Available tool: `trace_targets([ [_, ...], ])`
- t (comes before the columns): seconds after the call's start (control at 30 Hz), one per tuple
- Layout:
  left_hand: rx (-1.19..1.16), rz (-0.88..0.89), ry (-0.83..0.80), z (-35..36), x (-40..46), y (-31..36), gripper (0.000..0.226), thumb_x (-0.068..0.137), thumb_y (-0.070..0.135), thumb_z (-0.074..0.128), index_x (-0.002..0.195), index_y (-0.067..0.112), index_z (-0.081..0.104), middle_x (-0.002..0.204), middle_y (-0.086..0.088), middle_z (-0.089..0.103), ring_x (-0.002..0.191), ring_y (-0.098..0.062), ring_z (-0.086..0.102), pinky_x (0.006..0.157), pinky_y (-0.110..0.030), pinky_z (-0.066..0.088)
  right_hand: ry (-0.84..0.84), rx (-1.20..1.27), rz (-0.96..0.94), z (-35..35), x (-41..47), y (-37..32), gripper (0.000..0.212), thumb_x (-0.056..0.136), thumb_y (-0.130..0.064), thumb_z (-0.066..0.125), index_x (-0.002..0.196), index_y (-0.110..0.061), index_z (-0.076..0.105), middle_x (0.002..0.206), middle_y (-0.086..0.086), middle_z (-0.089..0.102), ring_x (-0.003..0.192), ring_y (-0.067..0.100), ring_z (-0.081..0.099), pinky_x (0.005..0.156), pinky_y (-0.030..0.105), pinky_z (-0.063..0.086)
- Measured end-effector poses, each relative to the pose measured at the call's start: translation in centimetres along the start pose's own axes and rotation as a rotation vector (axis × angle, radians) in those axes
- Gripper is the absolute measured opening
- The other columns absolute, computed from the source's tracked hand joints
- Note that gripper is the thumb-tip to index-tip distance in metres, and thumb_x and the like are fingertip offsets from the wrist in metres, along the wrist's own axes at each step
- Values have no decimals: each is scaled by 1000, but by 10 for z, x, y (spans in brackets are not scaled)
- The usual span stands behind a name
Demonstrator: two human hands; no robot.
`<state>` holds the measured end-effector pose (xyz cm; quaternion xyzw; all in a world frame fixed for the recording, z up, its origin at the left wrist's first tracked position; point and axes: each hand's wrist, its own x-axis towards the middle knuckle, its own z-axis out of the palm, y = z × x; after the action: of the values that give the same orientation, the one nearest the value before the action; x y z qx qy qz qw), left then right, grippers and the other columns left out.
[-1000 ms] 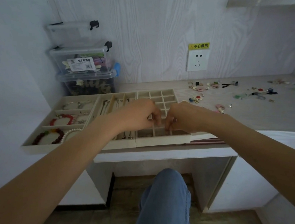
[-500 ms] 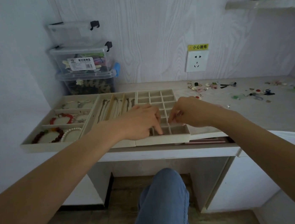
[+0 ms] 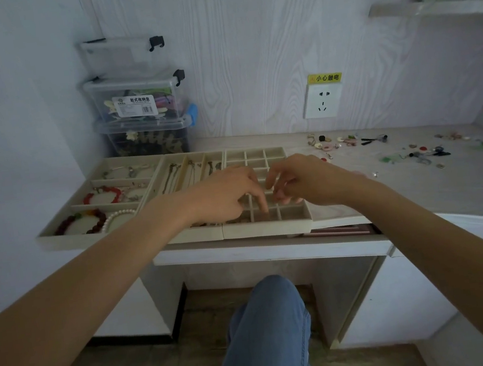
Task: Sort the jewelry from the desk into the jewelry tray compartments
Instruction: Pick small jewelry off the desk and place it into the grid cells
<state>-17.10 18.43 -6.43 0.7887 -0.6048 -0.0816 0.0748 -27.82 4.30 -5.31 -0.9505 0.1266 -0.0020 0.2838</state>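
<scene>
Both hands hang over the small square boxes of the jewelry tray (image 3: 297, 224) at the near edge of the counter (image 3: 417, 191). The left hand (image 3: 223, 197) points one finger down into a box. The right hand (image 3: 304, 181) has its fingers curled; what it holds is too small to tell. Loose jewelry (image 3: 347, 141) lies far right. Bead bracelets (image 3: 87, 221) sit in the left tray part.
</scene>
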Motion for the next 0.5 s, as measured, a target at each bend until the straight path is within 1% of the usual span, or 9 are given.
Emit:
trace_targets([
  [0.07,-172,-40,94,-1,-1,2,34,90,0,49,102,28,64,106,10,52,93,-3,47,77,-12,36,22,159,4,1,0,1,18,89,4,53,100,-7,60,93,12,70,77,15,67,66,18,53],
  [0.1,-250,-58,140,-1,-1,3,26,92,5,50,102,26,61,105,11,56,92,-1,51,75,-9,37,37,236,7,2,0,2,16,88,3,56,100,-7,59,91,13,71,77,16,67,65,18,54],
  [0.17,-394,-101,189,0,0,4,14,92,16,56,104,24,55,104,10,64,96,-2,58,80,-11,42,80,353,2,5,1,4,16,86,2,59,99,-7,57,85,14,71,78,19,68,71,24,56],
  [0.23,-493,-153,219,2,0,4,21,88,24,63,104,24,51,97,9,69,93,-1,62,84,-19,47,120,429,0,6,1,6,18,85,2,61,97,-9,54,79,13,70,76,21,68,78,31,56],
  [0.27,-528,-170,246,3,-1,4,22,86,26,66,103,24,52,91,8,71,88,0,64,82,-20,48,125,471,3,6,0,6,19,84,3,62,95,-10,53,77,12,69,74,19,68,79,31,56],
  [0.33,-544,-160,310,4,-2,5,19,83,25,69,98,24,57,83,6,72,78,1,66,77,-18,50,111,546,2,6,-2,5,20,83,5,62,94,-8,52,74,12,68,67,14,68,74,26,58],
  [0.4,-496,-130,345,4,-3,5,11,81,22,71,91,23,65,81,5,72,73,2,66,73,-14,51,102,577,-4,7,-3,2,20,81,7,64,93,-5,53,72,12,67,62,11,68,70,21,58],
  [0.43,-474,-122,350,5,-3,5,9,80,20,72,88,22,67,81,6,72,73,3,66,73,-13,52,99,581,-5,7,-4,1,19,81,7,65,92,-4,54,72,13,68,62,12,68,71,22,58],
  [0.5,-454,-123,356,5,-3,3,8,78,18,74,85,19,70,80,6,72,72,1,66,76,-18,54,104,565,-5,9,-4,-1,18,79,6,67,89,-3,56,74,15,68,67,19,68,77,29,58],
])
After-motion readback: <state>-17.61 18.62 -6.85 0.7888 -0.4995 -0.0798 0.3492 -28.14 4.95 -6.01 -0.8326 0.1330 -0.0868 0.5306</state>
